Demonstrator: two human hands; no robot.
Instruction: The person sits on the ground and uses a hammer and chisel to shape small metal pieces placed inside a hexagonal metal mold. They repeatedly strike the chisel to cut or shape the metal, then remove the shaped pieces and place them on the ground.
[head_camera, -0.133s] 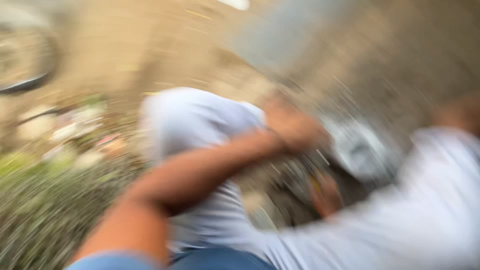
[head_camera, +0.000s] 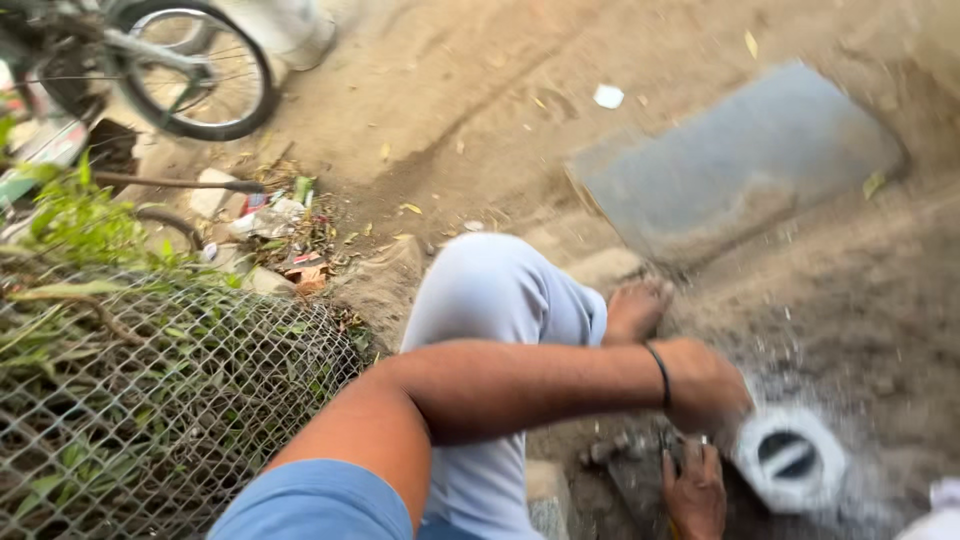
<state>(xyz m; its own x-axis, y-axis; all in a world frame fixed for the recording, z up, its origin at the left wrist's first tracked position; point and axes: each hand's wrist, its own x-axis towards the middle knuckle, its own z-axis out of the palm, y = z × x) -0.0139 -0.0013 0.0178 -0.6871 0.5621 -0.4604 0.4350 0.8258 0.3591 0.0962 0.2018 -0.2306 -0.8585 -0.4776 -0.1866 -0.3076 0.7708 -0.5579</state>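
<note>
My left arm reaches across my bent knee in grey trousers (head_camera: 495, 300). My left hand (head_camera: 705, 390), with a black band on the wrist, is curled and blurred, right beside a white round fitting (head_camera: 790, 455) set in the dirt. What it holds, if anything, is hidden. My right hand (head_camera: 695, 490) lies lower, fingers pointing up, against a dark small object (head_camera: 672, 452) on the ground; its grip is unclear. My bare foot (head_camera: 635, 305) rests on the soil just behind the hands.
A grey stone slab (head_camera: 740, 160) lies in the dirt at the upper right. A wire mesh fence (head_camera: 170, 400) with green plants fills the left. A bicycle wheel (head_camera: 200, 70) stands at the top left, with litter (head_camera: 275, 225) below it.
The earlier frame is heavily blurred. The view has steadied, and my left hand now sits lower and further right, by the white fitting.
</note>
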